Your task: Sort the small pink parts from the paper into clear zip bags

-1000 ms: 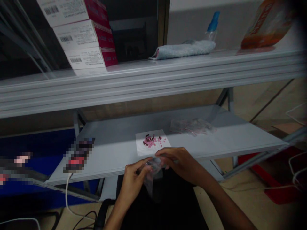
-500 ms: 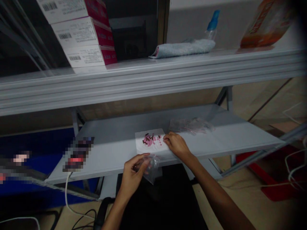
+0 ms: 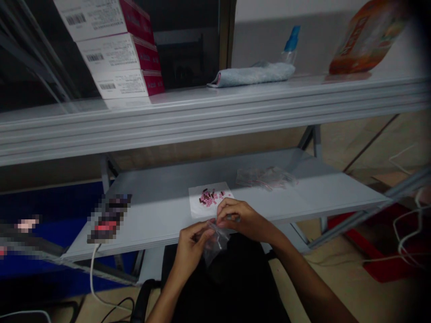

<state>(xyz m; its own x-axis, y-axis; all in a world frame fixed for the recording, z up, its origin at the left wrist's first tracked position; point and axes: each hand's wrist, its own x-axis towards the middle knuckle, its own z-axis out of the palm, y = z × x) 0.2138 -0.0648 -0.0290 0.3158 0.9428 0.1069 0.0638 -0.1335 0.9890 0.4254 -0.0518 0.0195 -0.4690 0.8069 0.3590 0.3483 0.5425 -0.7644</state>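
My left hand (image 3: 192, 244) pinches a small clear plastic bag (image 3: 215, 249) by its upper edge, just in front of the shelf. At the mouth of that bag is my right hand (image 3: 237, 217), its fingertips pressed together; whatever lies between them is hidden. Beyond both hands, a white paper sheet (image 3: 197, 210) lies on the lower shelf (image 3: 161, 202). A heap of small pink and dark brown pieces (image 3: 208, 197) rests on the sheet, too small to name for certain.
Several clear plastic bags (image 3: 266, 177) lie behind and right of the sheet. A pixelated object (image 3: 109, 220) with a white cable (image 3: 93, 271) is at left. The upper shelf holds stacked boxes (image 3: 117, 54), a folded cloth (image 3: 256, 74), a blue-topped spray bottle (image 3: 291, 42) and an orange pouch (image 3: 360, 45).
My right hand has moved from the right edge of the sheet, down and left, to the mouth of the bag. My left hand keeps hold of the bag and has shifted slightly.
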